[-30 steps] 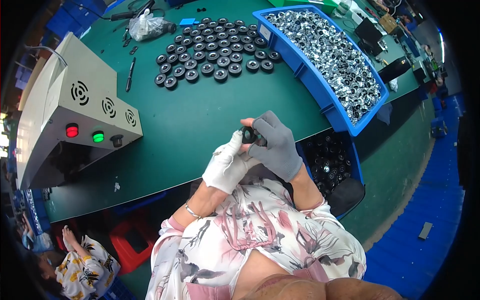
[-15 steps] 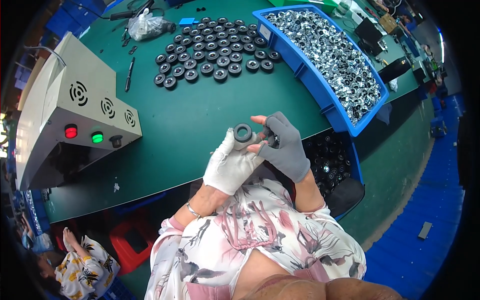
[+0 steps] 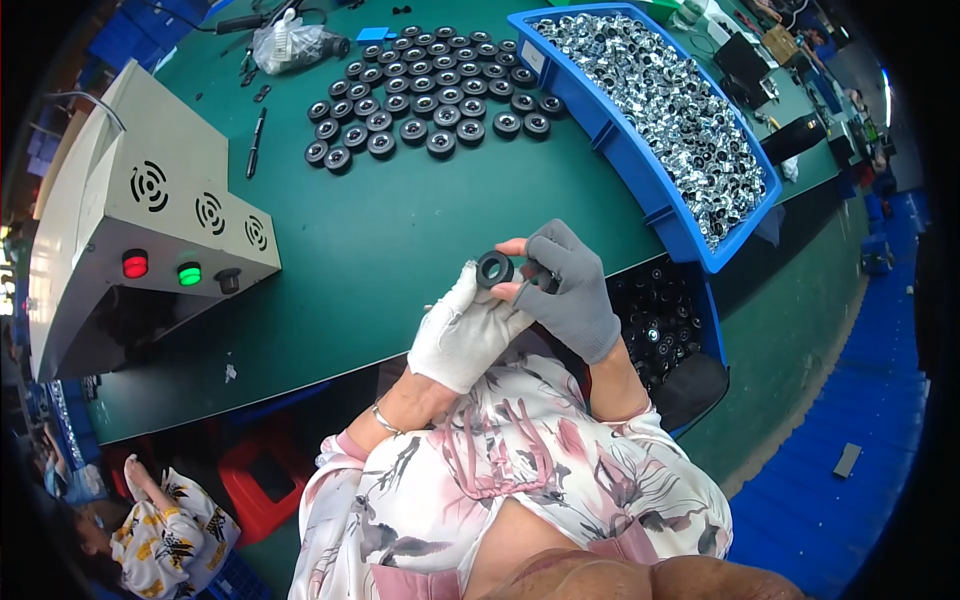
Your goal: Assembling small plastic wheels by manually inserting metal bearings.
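Head view, my hands: I am holding one black ring (image 3: 494, 268) above the near edge of the green desk (image 3: 400, 240), just in front of my chest.
Left hand (image 3: 465, 335): in a white glove, its fingers are pinching the ring from below and the left.
Right hand (image 3: 570, 290): in a grey glove with bare fingertips, its fingers are closing on the ring's right side; a second small dark part seems to be sitting under them, but I cannot tell what it is.
Counts: one ring in hand; roughly forty black round parts (image 3: 430, 95) are lying in rows at the far side of the desk; one blue tray (image 3: 640, 190) is holding silver parts (image 3: 670, 110), too many to count.
Second bin: a bin of black parts (image 3: 660, 320) is sitting by my right elbow, partly hidden by my arm and the tray.
Machine: one beige box (image 3: 150, 230) is standing at left, showing one red button (image 3: 134, 265), one green button (image 3: 189, 274) and one black knob (image 3: 228, 281); its left end is being cut off by the rim.
Packages: one clear plastic bag (image 3: 290, 45) is lying at the far edge, contents unclear.
Loose items: one black pen (image 3: 255, 142) is lying beside the rows.
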The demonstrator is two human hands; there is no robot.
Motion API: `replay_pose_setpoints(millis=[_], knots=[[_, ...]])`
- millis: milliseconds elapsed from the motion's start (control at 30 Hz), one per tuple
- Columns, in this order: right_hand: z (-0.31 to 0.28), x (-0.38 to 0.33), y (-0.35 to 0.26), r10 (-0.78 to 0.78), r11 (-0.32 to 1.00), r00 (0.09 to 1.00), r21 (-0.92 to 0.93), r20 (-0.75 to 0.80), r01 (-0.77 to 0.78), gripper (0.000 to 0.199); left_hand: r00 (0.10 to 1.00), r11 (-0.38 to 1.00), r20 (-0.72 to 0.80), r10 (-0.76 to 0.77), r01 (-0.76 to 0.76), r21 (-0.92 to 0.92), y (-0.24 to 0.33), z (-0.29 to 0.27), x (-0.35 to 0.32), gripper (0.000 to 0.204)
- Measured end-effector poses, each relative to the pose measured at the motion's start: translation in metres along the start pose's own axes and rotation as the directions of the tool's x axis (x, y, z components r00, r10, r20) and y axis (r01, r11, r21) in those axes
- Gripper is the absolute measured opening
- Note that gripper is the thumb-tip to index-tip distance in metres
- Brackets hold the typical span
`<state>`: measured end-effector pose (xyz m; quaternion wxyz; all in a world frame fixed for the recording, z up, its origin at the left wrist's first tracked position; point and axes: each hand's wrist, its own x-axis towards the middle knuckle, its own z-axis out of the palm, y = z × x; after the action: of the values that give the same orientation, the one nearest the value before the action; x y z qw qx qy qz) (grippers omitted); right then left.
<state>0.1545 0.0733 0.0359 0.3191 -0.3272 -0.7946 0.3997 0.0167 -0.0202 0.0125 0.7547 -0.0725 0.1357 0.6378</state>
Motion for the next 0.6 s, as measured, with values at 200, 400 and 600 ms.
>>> replay_pose_setpoints(millis=[200, 400, 600], knots=[[-0.0013, 0.0018, -0.0039, -0.002, 1.0, 1.0, 0.017, 0.002, 0.002, 0.036, 1.0, 0.999, 0.026, 0.003, -0.004, 0.033, -0.0001, -0.0029, -0.0008, 0.047], [-0.0028, 0.0021, -0.005, 0.012, 0.999, 1.0, 0.034, 0.003, -0.012, 0.035, 1.0, 0.999, -0.016, 0.002, -0.001, 0.055, -0.0012, 0.0018, -0.0032, 0.049], [-0.0068, -0.0007, -0.0077, 0.042, 0.998, 0.999, 0.038, 0.014, -0.043, 0.037, 0.999, 0.983, 0.041, -0.002, -0.005, 0.186, -0.0008, -0.0018, -0.0044, 0.053]])
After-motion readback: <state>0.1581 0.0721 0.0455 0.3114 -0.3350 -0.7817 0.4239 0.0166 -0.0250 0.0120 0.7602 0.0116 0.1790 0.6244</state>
